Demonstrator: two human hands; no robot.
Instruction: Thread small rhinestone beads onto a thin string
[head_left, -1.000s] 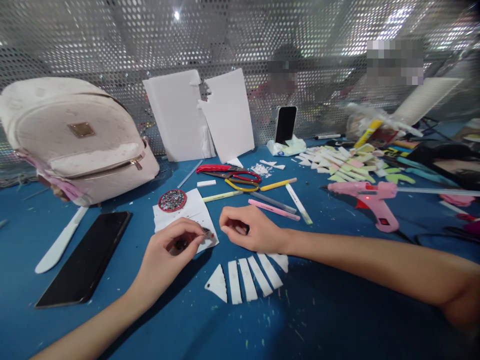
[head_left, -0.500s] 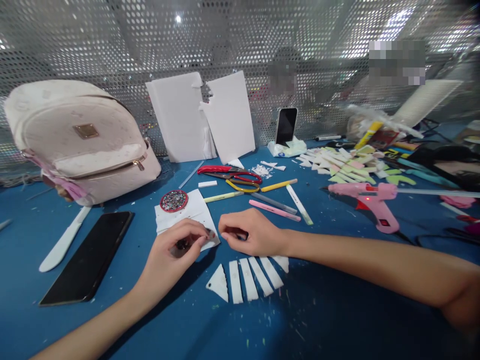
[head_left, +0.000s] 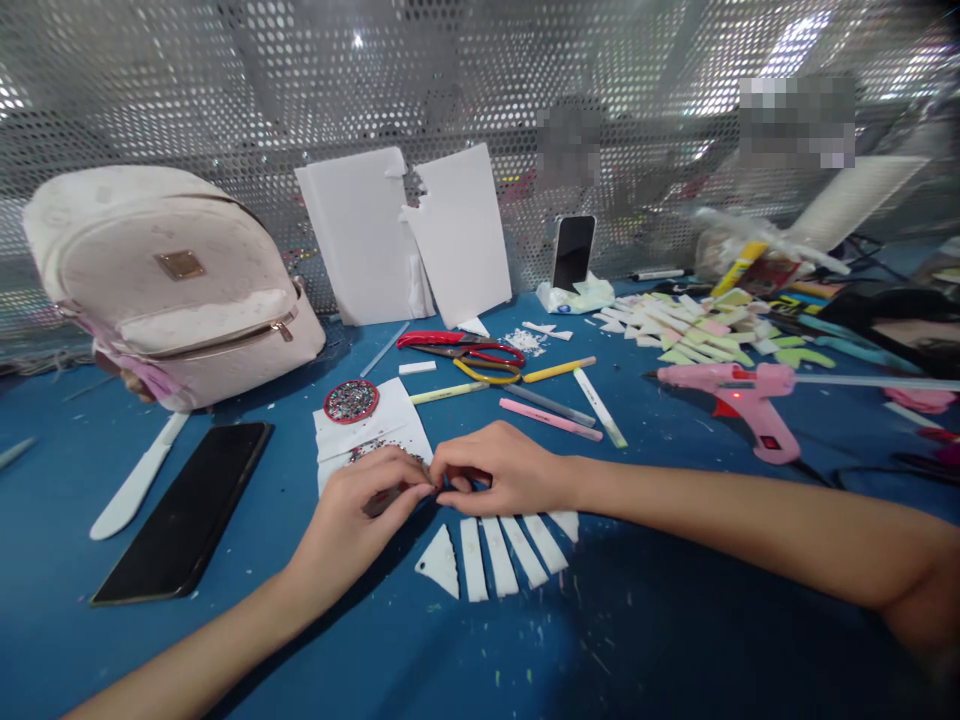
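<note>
Over the near right corner of a white paper sheet [head_left: 330,428], my left hand [head_left: 367,495] and my right hand [head_left: 502,468] meet with fingertips pinched together. Whatever lies between the fingers is hidden. Dark glittery bits [head_left: 386,447] are scattered on the sheet just beyond my left fingers. A round red-rimmed dish of glitter [head_left: 351,401] rests on the sheet's far left part. Just below my right hand lies a fish-like row of white cut pieces: a triangular head piece [head_left: 439,565] with a small hole, several strips [head_left: 499,558], and a partly covered end piece.
To the left are a pale backpack [head_left: 180,320], a black phone [head_left: 187,510] and a white plastic knife [head_left: 142,475]. Red-handled scissors [head_left: 465,350] and several pens [head_left: 551,418] lie beyond my hands. A pink glue gun [head_left: 750,395] and a pile of foam scraps [head_left: 682,325] are on the right.
My two hands have come together, fingertips now touching; they were slightly apart. The glitter bits on the sheet now show beyond my left hand. The view has shifted slightly.
</note>
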